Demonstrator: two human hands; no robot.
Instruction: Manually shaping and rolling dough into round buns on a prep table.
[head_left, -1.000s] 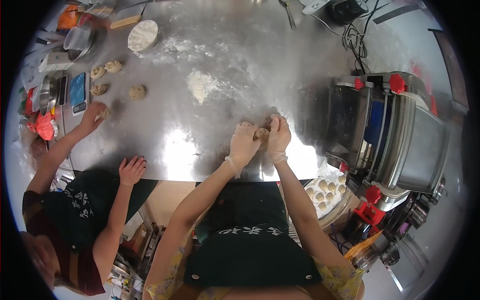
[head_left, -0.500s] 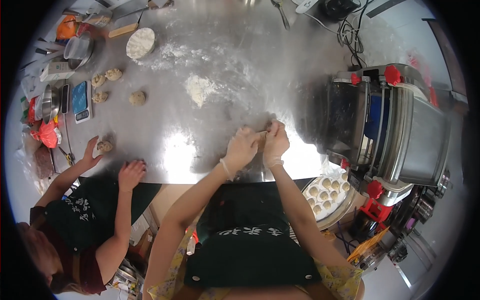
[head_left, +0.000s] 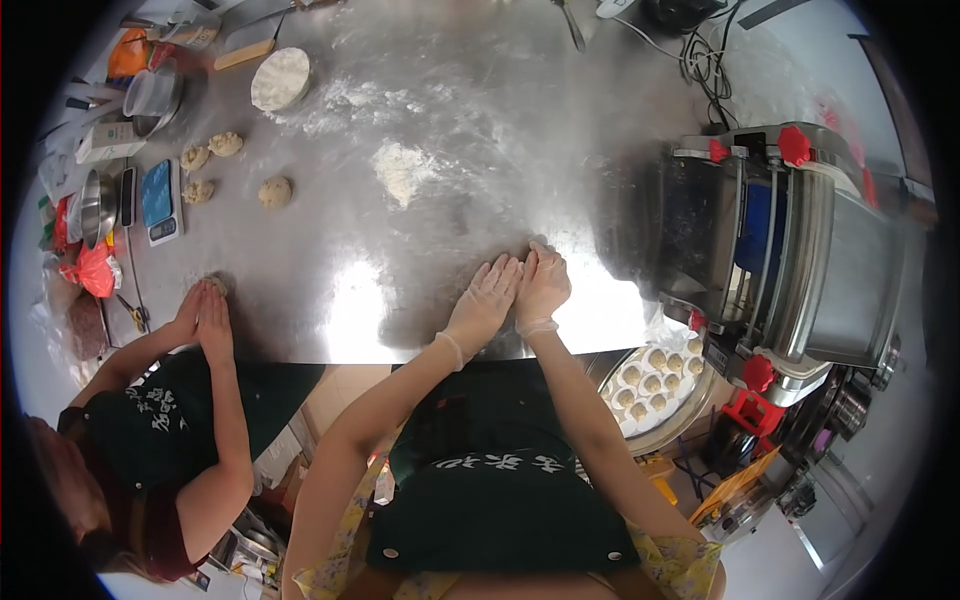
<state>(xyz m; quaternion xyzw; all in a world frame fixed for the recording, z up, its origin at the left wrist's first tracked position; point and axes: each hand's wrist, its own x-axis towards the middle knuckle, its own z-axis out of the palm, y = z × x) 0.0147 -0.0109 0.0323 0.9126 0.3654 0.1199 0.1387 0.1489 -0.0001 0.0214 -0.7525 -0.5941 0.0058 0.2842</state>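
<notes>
My left hand, in a clear glove, is pressed on the steel table near its front edge, fingers curved and held together. Against it on the right, my gloved right hand has its fingers curled in. Whatever is under and between the two is hidden. Farther up the table lie a patch of flour and, to the left, a white bowl of flour. Several dough lumps sit left of these.
At left, a co-worker's hands cover a dough lump, beside a scale, steel bowls and scissors. A steel roller machine stands at right, a tray of dough balls below it, cables behind.
My hands have closed in over the dough seen between them earlier, which is now hidden. The co-worker's hands moved down to the front edge and came together over a dough lump.
</notes>
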